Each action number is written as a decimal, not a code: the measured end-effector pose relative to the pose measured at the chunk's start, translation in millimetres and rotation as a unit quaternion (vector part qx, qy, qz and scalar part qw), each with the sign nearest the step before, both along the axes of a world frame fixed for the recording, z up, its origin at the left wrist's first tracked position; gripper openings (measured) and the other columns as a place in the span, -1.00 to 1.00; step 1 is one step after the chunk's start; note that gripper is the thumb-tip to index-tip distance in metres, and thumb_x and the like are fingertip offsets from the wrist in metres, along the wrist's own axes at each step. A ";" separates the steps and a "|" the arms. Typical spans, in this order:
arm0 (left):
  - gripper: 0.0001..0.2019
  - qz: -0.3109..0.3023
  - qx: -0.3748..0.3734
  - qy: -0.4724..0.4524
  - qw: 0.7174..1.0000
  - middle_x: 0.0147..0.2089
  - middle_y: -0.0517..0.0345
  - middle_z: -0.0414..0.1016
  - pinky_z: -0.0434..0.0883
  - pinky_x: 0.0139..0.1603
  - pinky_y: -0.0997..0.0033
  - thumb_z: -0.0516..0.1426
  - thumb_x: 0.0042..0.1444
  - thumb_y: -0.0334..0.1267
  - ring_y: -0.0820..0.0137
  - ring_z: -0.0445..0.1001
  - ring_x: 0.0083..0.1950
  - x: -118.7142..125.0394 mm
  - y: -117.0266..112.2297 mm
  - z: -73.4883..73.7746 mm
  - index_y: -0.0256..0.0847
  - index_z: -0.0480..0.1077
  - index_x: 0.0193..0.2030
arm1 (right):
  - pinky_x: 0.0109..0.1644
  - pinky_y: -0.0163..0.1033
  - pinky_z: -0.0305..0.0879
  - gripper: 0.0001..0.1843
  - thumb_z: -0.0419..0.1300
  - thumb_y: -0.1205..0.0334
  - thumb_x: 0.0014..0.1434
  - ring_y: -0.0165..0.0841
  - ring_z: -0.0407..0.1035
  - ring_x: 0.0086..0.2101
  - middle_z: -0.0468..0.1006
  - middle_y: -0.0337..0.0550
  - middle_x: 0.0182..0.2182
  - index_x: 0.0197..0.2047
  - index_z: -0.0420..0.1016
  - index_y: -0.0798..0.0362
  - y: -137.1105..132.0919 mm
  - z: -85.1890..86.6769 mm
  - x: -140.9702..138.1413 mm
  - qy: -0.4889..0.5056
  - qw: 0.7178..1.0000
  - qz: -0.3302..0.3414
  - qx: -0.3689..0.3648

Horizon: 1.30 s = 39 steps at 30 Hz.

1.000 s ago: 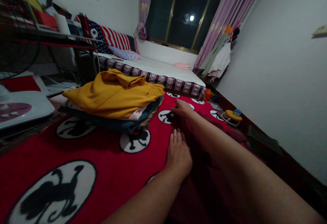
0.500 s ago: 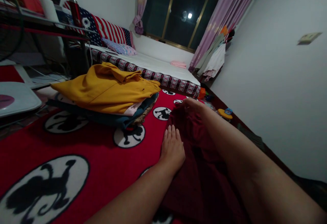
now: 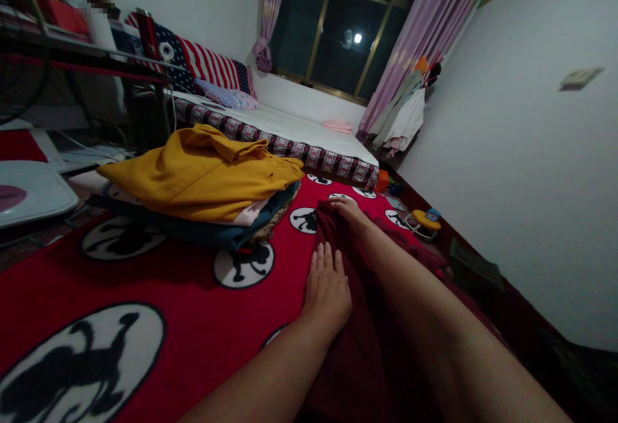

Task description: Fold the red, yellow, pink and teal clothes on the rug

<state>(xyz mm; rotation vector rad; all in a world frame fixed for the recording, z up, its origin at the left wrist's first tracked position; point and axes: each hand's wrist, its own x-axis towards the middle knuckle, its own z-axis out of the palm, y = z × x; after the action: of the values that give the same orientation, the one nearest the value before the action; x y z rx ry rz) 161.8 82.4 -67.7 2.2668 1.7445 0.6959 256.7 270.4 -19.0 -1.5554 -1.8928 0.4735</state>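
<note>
At our far left we see the table [image 3: 111, 72] with a red flask [image 3: 147, 33] upright at its edge, and lower down a pale panel [image 3: 46, 199] with a pink patch. Next, on the red blanket [image 3: 203, 339] with round black-and-white prints, we have a pile of folded clothes [image 3: 207, 172], mustard on top, a bed [image 3: 313, 130] beyond it. Right of the pile, our left hand [image 3: 327, 291] lies flat along the left edge of the maroon cloth [image 3: 360, 352], fingers straight and slightly spread. The cloth lies on the blanket, under our forearms. Our right hand [image 3: 348, 209] is at its far end; we cannot tell whether those fingers pinch it. Rightmost, near the wall, we see a yellow round object [image 3: 425, 219]
</note>
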 end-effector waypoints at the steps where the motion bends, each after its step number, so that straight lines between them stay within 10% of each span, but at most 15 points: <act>1: -0.44 0.001 0.002 0.001 1.000 0.41 -0.22 -0.04 -0.02 0.38 0.02 -0.06 0.21 -0.26 0.03 -0.11 0.42 0.2 0.1 -0.3 -0.43 0.11 0.33 | -0.13 -0.31 0.32 -0.69 0.13 0.26 0.09 -0.39 0.46 -0.25 0.60 -0.15 -0.19 -0.09 0.53 0.08 1.0 -0.9 2.6 -0.012 1.000 -0.002 0.002; 18: -0.41 0.025 0.005 -0.002 1.000 0.41 -0.31 -0.10 -0.10 0.39 -0.01 -0.02 0.19 -0.22 -0.01 -0.19 0.43 3.3 2.0 -3.5 -0.50 0.11 0.32 | -0.12 -0.21 0.22 -0.82 0.20 0.13 0.08 -0.21 0.39 -0.14 0.56 -0.07 -0.21 -0.30 0.55 0.02 -19.3 -13.2 17.0 -0.232 0.957 -0.156 0.079; 22: -0.40 0.030 0.004 0.005 1.000 0.41 -0.31 -0.09 -0.12 0.40 0.01 -0.03 0.19 -0.21 0.00 -0.19 0.43 3.7 3.0 -4.8 -0.54 0.10 0.32 | -0.07 -0.24 0.17 -0.82 0.10 0.21 0.19 -0.26 0.34 -0.12 0.51 -0.05 -0.17 -0.21 0.48 0.05 -29.3 -15.8 4.0 -0.239 0.949 -0.072 0.194; 29: -0.32 0.022 -0.015 0.015 1.000 0.42 -0.34 -0.16 -0.18 0.41 0.02 -0.02 0.20 -0.09 0.00 -0.24 0.44 2.0 0.2 2.3 -0.61 0.06 0.32 | -0.16 -0.27 0.26 -0.84 0.13 0.38 0.13 -0.33 0.40 -0.26 0.55 -0.10 -0.24 -0.21 0.48 0.10 -20.2 -22.0 -5.7 -0.204 0.976 0.059 0.042; 35: -0.35 0.007 0.005 0.031 0.999 0.42 -0.27 -0.12 -0.17 0.40 0.01 -0.04 0.22 -0.05 0.03 -0.21 0.44 -0.8 -0.8 1.9 -0.48 0.09 0.34 | -0.07 -0.31 0.31 -0.79 0.17 0.37 0.09 -0.39 0.44 -0.20 0.57 -0.18 -0.19 -0.17 0.53 0.06 -51.4 2.6 42.0 -0.154 0.983 0.086 0.056; 39: -0.41 -0.033 0.031 0.041 0.998 0.41 -0.22 -0.05 -0.16 0.39 -0.01 -0.05 0.23 -0.06 0.02 -0.15 0.43 -2.4 -2.1 -1.9 -0.36 0.14 0.33 | -0.08 -0.24 0.32 -0.80 0.17 0.36 0.06 -0.31 0.44 -0.23 0.58 -0.12 -0.23 -0.24 0.57 0.05 -91.3 7.9 103.6 -0.208 0.972 -0.017 0.110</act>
<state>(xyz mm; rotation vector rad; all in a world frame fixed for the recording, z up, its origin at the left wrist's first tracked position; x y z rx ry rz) 159.4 80.4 -69.6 2.4163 1.6963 0.6613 360.3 179.2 -11.1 -1.6230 -2.1351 -0.0914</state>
